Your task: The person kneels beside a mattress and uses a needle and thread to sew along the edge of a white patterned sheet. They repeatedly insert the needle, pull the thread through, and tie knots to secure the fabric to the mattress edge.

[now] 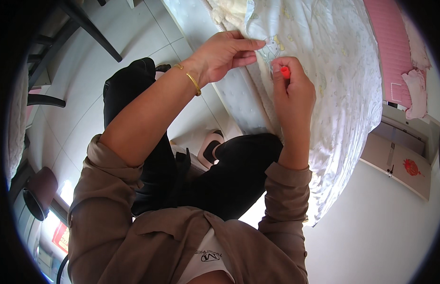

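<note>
The small red tube (285, 72) is over the blanket (340, 90), just inside its edge, and the right hand (295, 92) has it clasped between thumb and bent fingers. The left hand (222, 54) comes in from the floor (85, 125) side of the blanket, and its thumb and fingers appear to pinch that same edge. The relation that matters is between these 2 grips: the tube lies to the right of the pinched bit of blanket and slightly nearer the body, close but apart from the left fingers. Its open end faces up toward the camera, so its long axis is seen nearly end-on; the other end is hidden in the right fingers, and I cannot tell whether it touches the blanket.
</note>
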`<action>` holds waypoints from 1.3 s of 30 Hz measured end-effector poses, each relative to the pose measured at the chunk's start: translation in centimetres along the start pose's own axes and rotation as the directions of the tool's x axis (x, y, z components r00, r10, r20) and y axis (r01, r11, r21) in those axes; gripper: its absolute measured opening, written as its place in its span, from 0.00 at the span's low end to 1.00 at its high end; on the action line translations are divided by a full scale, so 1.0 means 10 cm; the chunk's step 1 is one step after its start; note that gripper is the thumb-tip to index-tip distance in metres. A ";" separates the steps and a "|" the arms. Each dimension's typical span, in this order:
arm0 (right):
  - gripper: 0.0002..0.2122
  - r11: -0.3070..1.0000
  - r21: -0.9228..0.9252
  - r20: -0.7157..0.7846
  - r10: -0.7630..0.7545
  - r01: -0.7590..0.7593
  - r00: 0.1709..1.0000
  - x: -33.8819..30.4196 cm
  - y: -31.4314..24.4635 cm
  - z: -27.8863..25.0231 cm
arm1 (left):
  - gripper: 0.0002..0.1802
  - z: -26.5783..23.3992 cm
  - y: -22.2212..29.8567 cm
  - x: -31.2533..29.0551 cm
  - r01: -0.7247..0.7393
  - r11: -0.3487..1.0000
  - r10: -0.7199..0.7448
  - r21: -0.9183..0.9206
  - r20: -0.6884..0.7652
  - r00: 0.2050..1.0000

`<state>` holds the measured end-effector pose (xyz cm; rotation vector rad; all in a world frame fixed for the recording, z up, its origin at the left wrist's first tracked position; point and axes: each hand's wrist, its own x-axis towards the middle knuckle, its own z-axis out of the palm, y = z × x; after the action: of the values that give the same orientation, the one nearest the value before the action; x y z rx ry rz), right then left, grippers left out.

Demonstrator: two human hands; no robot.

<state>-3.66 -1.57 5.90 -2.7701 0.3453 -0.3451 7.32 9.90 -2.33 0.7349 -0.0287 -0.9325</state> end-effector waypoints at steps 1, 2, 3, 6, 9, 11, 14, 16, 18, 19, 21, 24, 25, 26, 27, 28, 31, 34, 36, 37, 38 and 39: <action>0.03 1.000 0.009 -0.004 -0.012 0.012 1.000 0.00 0.01 0.01 | 0.16 0.00 0.01 0.00 0.001 1.000 -0.001 0.006 0.002 1.000; 0.03 1.000 0.017 -0.007 -0.025 0.025 1.000 0.00 0.03 0.02 | 0.15 0.00 0.01 -0.01 0.003 1.000 -0.003 0.013 0.004 1.000; 0.03 0.999 0.026 -0.012 -0.038 0.038 0.999 0.01 0.04 0.02 | 0.15 0.00 0.02 -0.02 0.003 1.000 -0.003 0.020 0.005 1.000; 0.04 1.000 0.001 0.051 0.031 -0.031 0.998 0.02 -0.02 0.00 | 0.15 0.01 0.04 -0.05 -0.004 1.000 0.004 0.029 -0.006 1.000; 0.03 0.999 0.016 0.049 0.031 -0.032 0.998 0.02 -0.02 0.02 | 0.17 0.01 0.03 -0.05 0.014 0.999 -0.013 0.051 -0.022 1.000; 0.03 0.999 0.039 0.045 0.030 -0.031 0.999 0.03 -0.01 0.02 | 0.16 -0.02 0.01 -0.03 0.011 0.998 -0.010 0.058 -0.015 1.000; 0.03 0.999 0.049 0.025 0.017 -0.018 1.000 0.04 0.02 0.05 | 0.15 -0.03 0.02 -0.03 -0.004 0.997 0.004 0.073 -0.008 1.000; 0.02 0.999 0.041 0.015 0.007 -0.008 1.000 0.04 0.04 0.06 | 0.15 -0.03 0.02 -0.04 -0.021 0.996 0.022 0.082 -0.011 1.000; 0.02 1.000 0.028 0.016 0.001 -0.002 1.000 0.04 0.05 0.07 | 0.14 -0.02 0.02 -0.05 -0.041 0.995 0.043 0.089 -0.023 0.999; 0.02 1.000 0.013 0.018 -0.006 0.006 1.000 0.04 0.05 0.07 | 0.14 -0.03 0.02 -0.05 -0.055 0.991 0.058 0.119 -0.024 0.998; 0.02 1.000 -0.017 0.025 -0.020 0.020 0.999 0.05 0.04 0.08 | 0.13 -0.05 0.02 -0.05 -0.081 0.981 0.086 0.176 -0.025 0.996; 0.03 0.991 -0.110 -0.003 -0.081 0.081 0.997 0.07 -0.01 0.11 | 0.10 -0.07 0.01 -0.04 -0.157 0.954 0.164 0.256 -0.003 0.987; 0.03 0.984 -0.158 0.006 -0.080 0.080 0.997 0.07 -0.03 0.12 | 0.10 -0.06 0.01 -0.05 -0.179 0.943 0.187 0.279 -0.004 0.982; 0.03 0.975 -0.206 0.016 -0.078 0.079 0.997 0.08 -0.05 0.14 | 0.09 -0.05 0.01 -0.06 -0.200 0.932 0.211 0.302 -0.005 0.977; 0.03 0.965 -0.251 0.025 -0.076 0.080 0.997 0.09 -0.07 0.17 | 0.09 -0.05 0.01 -0.06 -0.221 0.919 0.236 0.326 -0.006 0.972; 0.03 0.965 -0.249 0.008 -0.088 0.088 0.996 0.10 -0.09 0.20 | 0.08 -0.06 0.00 -0.06 -0.239 0.901 0.258 0.361 -0.005 0.966; 0.03 0.962 -0.251 -0.025 -0.114 0.104 0.993 0.12 -0.13 0.29 | 0.08 -0.09 -0.04 -0.05 -0.274 0.847 0.310 0.455 -0.005 0.951; 0.03 0.958 -0.263 -0.027 -0.121 0.110 0.992 0.17 -0.11 0.36 | 0.07 -0.08 -0.06 -0.05 -0.281 0.822 0.328 0.495 -0.009 0.945; 0.04 0.958 -0.262 -0.034 -0.128 0.115 0.991 0.19 -0.10 0.39 | 0.07 -0.07 -0.04 -0.06 -0.292 0.832 0.332 0.472 0.000 0.943; 0.04 0.970 -0.225 -0.031 -0.102 0.093 0.994 0.19 -0.10 0.39 | 0.07 -0.06 -0.04 -0.07 -0.282 0.859 0.317 0.427 -0.010 0.949; 0.04 0.980 -0.188 -0.027 -0.076 0.070 0.997 0.18 -0.11 0.38 | 0.06 -0.05 -0.04 -0.07 -0.271 0.884 0.301 0.381 -0.019 0.953; 0.05 0.987 -0.151 -0.023 -0.050 0.046 0.998 0.18 -0.11 0.37 | 0.06 -0.04 -0.04 -0.08 -0.261 0.906 0.285 0.333 -0.026 0.958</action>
<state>-0.76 0.02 3.27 -2.9285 0.3238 -0.3827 6.69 10.54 -2.67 1.0439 -0.2205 -0.6349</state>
